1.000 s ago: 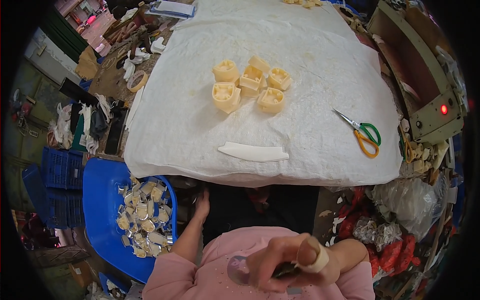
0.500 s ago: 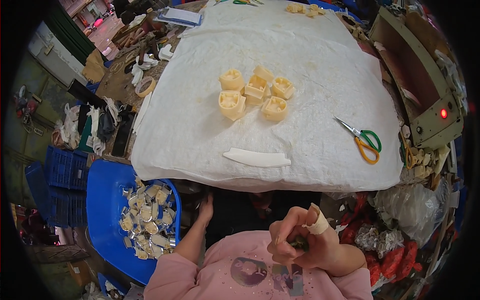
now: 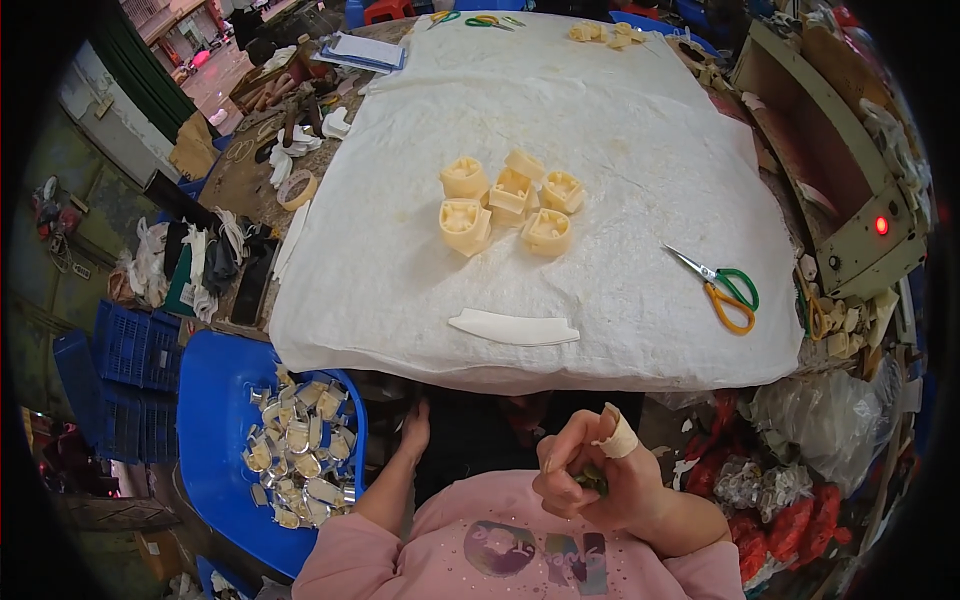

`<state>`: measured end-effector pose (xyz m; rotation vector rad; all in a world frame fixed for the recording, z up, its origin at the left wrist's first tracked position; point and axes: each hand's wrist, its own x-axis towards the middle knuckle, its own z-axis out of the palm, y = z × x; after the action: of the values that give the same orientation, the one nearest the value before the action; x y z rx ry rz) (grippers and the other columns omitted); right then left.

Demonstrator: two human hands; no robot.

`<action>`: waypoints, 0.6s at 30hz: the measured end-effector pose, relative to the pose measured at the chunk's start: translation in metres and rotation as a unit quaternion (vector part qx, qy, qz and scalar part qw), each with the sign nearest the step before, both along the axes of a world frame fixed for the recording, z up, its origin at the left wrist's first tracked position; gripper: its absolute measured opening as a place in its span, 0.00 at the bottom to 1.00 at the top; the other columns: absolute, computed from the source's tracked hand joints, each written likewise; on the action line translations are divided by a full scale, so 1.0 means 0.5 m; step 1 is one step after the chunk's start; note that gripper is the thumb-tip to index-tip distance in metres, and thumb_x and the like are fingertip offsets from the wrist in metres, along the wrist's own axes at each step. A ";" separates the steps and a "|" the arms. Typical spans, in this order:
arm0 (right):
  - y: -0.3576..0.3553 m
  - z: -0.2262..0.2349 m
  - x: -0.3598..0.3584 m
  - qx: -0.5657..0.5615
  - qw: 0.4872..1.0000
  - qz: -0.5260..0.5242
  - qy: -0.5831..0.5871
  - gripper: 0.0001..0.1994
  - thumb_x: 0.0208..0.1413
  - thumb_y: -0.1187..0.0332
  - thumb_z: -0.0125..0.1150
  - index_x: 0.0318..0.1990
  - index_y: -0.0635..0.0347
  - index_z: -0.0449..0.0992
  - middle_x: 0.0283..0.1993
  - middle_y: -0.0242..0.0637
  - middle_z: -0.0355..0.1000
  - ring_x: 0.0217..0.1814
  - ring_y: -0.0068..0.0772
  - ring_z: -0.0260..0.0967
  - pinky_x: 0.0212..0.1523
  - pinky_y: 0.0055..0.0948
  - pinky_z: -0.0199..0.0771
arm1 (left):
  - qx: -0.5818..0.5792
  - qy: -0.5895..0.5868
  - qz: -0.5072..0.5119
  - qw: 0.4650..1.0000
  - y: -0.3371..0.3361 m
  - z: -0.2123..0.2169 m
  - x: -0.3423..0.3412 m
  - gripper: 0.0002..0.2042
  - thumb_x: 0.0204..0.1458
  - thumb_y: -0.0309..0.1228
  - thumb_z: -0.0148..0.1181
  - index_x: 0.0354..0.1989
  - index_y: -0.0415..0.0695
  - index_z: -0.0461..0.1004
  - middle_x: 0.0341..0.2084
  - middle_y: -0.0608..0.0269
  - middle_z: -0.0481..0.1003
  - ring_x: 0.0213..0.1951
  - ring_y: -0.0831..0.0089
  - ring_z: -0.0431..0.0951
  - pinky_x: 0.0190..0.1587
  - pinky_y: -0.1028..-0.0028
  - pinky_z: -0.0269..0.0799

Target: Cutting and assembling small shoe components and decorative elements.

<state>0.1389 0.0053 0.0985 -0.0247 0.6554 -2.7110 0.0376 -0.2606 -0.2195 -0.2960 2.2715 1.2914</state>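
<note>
My right hand [image 3: 590, 465] is raised in front of my pink shirt, fingers curled around a small dark green thing [image 3: 592, 482] that is mostly hidden. A beige tape wrap [image 3: 619, 437] covers one of its digits. My left hand [image 3: 415, 430] hangs low by my dark-clothed lap, just under the table's front edge; its fingers hardly show. On the white-covered table [image 3: 640, 310] lie a curved white strip [image 3: 515, 327] near the front edge and scissors [image 3: 718, 285] with green and orange handles on the right. Several cream moulded cup-like pieces [image 3: 513, 195] sit grouped mid-table.
Left of my lap stands a blue tub [image 3: 215, 430] holding many small silver-and-cream parts [image 3: 300, 440]. A metal box [image 3: 850, 230] with a red light stands along the right side. Beneath it are clear plastic bags [image 3: 825, 415] and red ones. A tape roll [image 3: 296, 189] lies left.
The view has tilted slightly, so more of the table's far end shows. My right hand turns a little, still curled on the green thing. The table items stay put.
</note>
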 end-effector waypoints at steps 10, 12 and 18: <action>-0.002 0.000 -0.002 0.036 0.999 0.017 0.002 0.27 0.61 0.45 0.28 0.39 0.60 0.67 0.21 0.32 0.53 0.18 0.20 0.42 0.18 0.23 0.45 | 0.001 0.005 0.002 1.000 0.003 0.017 0.001 0.29 0.58 0.48 0.34 0.60 0.37 0.55 0.58 0.41 0.57 0.62 0.52 0.54 0.62 0.68 0.48; -0.003 -0.003 -0.002 0.024 1.000 0.019 -0.001 0.27 0.61 0.46 0.28 0.39 0.60 0.67 0.21 0.32 0.53 0.18 0.20 0.42 0.19 0.23 0.45 | 0.001 0.007 0.006 1.000 0.005 0.023 0.003 0.29 0.58 0.48 0.34 0.60 0.37 0.56 0.58 0.41 0.57 0.62 0.52 0.54 0.62 0.68 0.48; -0.010 -0.002 -0.004 0.025 1.000 0.009 -0.013 0.24 0.62 0.47 0.33 0.39 0.60 0.68 0.19 0.31 0.56 0.16 0.18 0.43 0.20 0.20 0.47 | -0.006 0.008 0.001 1.000 -0.002 0.001 0.000 0.30 0.57 0.48 0.34 0.60 0.37 0.56 0.58 0.40 0.58 0.61 0.50 0.55 0.61 0.67 0.48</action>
<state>0.1370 0.0001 0.0977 0.0170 0.7107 -2.6714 0.0374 -0.2614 -0.2190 -0.2929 2.2932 1.2857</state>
